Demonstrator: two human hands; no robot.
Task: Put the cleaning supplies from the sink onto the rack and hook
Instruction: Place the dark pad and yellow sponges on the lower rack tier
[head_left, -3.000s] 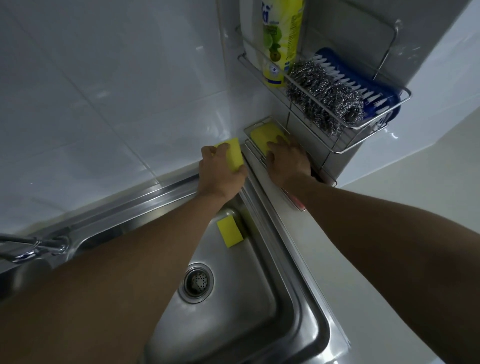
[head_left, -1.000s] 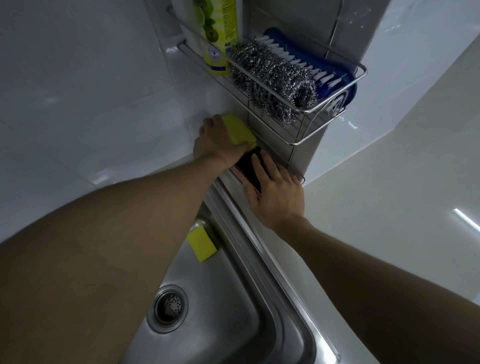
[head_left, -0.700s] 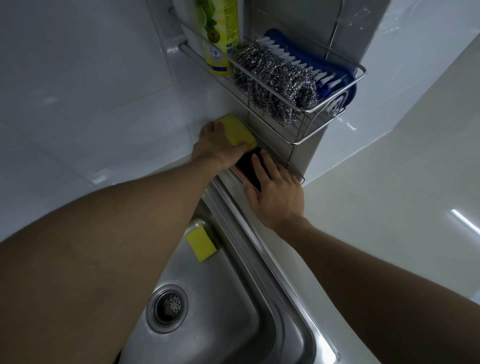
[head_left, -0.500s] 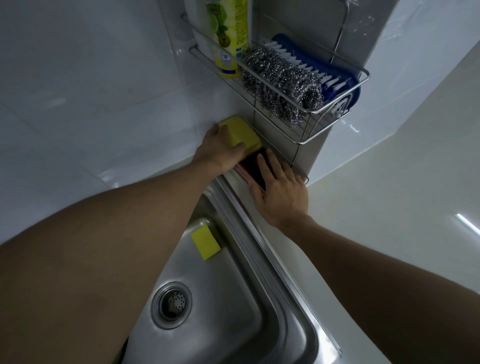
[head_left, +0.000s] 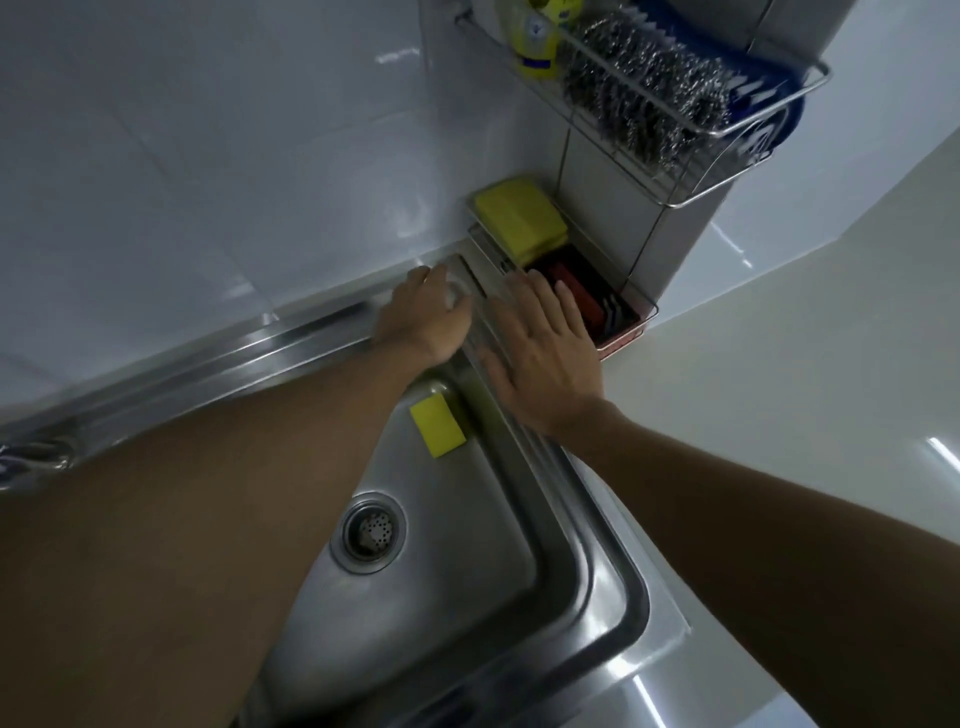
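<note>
Two yellow sponges (head_left: 519, 218) lie stacked on the lower shelf of the wire rack (head_left: 644, 312), beside dark red and black pads (head_left: 576, 291). One more yellow sponge (head_left: 437, 424) leans against the far wall inside the steel sink (head_left: 597, 566). My left hand (head_left: 426, 317) hovers over the sink's back corner, fingers curled, holding nothing. My right hand (head_left: 540, 353) is spread flat over the sink rim, just in front of the lower shelf, empty. The upper rack shelf (head_left: 748, 130) holds a steel wool scourer (head_left: 639, 88), a blue brush (head_left: 769, 98) and a yellow soap bottle (head_left: 537, 36).
The drain strainer (head_left: 370, 529) sits in the sink floor. A tap (head_left: 31, 457) pokes in at the far left edge. White tiled wall (head_left: 208, 156) runs behind the sink; a pale counter (head_left: 805, 364) lies to the right.
My left hand let go of the yellow sponge on top of the other one on the lower shelf and drew back. My right hand also slid back off the dark pads.
</note>
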